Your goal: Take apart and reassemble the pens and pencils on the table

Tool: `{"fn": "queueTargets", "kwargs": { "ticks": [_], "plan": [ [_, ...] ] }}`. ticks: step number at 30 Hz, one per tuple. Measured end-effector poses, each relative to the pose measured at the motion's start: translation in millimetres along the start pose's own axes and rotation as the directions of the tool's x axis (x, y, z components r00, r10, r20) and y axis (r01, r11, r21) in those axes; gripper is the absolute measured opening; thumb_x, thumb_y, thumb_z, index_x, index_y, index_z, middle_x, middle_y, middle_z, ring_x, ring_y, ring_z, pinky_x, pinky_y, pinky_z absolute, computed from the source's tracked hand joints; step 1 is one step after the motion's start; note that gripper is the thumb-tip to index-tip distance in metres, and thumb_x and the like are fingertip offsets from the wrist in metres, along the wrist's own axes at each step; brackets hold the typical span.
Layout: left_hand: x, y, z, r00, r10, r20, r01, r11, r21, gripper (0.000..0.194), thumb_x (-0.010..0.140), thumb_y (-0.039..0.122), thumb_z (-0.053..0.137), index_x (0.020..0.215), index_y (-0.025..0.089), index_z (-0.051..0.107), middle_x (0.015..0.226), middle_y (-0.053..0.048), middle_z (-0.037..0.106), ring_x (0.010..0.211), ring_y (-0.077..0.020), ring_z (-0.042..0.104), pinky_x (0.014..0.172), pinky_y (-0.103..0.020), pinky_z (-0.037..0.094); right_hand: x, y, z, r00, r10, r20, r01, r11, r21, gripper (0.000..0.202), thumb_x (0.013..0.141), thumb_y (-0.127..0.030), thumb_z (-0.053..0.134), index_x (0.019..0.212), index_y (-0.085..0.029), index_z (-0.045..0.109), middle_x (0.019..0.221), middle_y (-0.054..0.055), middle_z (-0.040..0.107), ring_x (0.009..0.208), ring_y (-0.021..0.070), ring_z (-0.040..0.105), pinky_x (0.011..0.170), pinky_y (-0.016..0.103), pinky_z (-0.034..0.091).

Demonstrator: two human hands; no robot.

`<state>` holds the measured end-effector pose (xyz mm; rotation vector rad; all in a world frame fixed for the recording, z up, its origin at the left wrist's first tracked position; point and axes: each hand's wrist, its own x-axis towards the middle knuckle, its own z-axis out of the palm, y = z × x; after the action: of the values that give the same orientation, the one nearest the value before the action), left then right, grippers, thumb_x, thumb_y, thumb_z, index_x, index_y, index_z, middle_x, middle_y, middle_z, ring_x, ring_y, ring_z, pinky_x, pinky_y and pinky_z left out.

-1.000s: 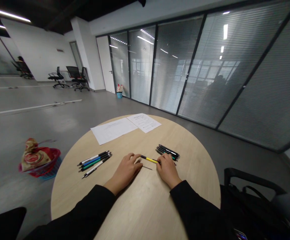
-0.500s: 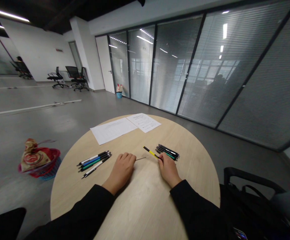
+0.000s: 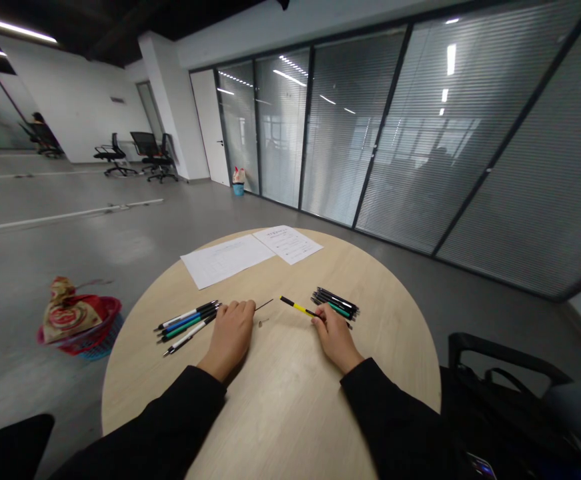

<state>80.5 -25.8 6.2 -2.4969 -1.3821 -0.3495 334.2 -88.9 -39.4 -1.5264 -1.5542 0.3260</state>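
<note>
At far left, a basket (image 3: pixel 115 321) holding a bag stands on the floor. On the desk (image 3: pixel 290 400), four pens (image 3: pixel 183 325) lie side by side, apparently whole. The left hand (image 3: pixel 233 330), next to them, is closed on a thin dark rod (image 3: pixel 264 305); its fingertips are hidden. Two paper sheets (image 3: pixel 255 249) rest near the far edge. A small item (image 3: pixel 261 324), unidentifiable, lies right of that hand. A yellow-and-black barrel (image 3: pixel 299 307) is at mid-desk, its near end pinched between thumb and fingers of the right hand (image 3: pixel 335 333). Barrel and rod are apart, ends near each other. Dark pens (image 3: pixel 337 301), one green-bodied, lie grouped just beyond that hand. Assessment: handling appears part-way; rod and barrel are separated, neither is set down.
</note>
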Motion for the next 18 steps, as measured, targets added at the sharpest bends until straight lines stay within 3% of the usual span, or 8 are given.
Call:
{"fn": "queueTargets", "kwargs": {
  "ticks": [12,18],
  "plan": [
    [3,-8,0.7,0.996,0.075,-0.041,-0.08,0.988,-0.132,0.032,0.088,0.001,0.043,0.105,0.018,0.064,0.1,-0.011,0.067,0.094,-0.0301,0.056,0.082,-0.042,0.037,2,5,-3,0.999,-0.035,-0.007,0.035,0.999,-0.026,0.01,0.091,-0.017,0.045,0.093,-0.021,0.055,0.092,0.007,0.064,0.087,0.0234,0.06,0.079,0.035,0.044],
    [3,-15,9.6,0.99,0.089,-0.11,-0.131,0.874,-0.469,0.018,0.091,0.014,0.045,0.094,0.02,0.062,0.095,-0.009,0.066,0.089,-0.0256,0.057,0.079,-0.037,0.044,2,2,-6,0.997,-0.071,0.016,0.07,0.996,0.05,0.01,0.091,-0.019,0.046,0.093,-0.021,0.056,0.089,0.005,0.063,0.083,0.0219,0.058,0.077,0.033,0.044]
  ]
}}
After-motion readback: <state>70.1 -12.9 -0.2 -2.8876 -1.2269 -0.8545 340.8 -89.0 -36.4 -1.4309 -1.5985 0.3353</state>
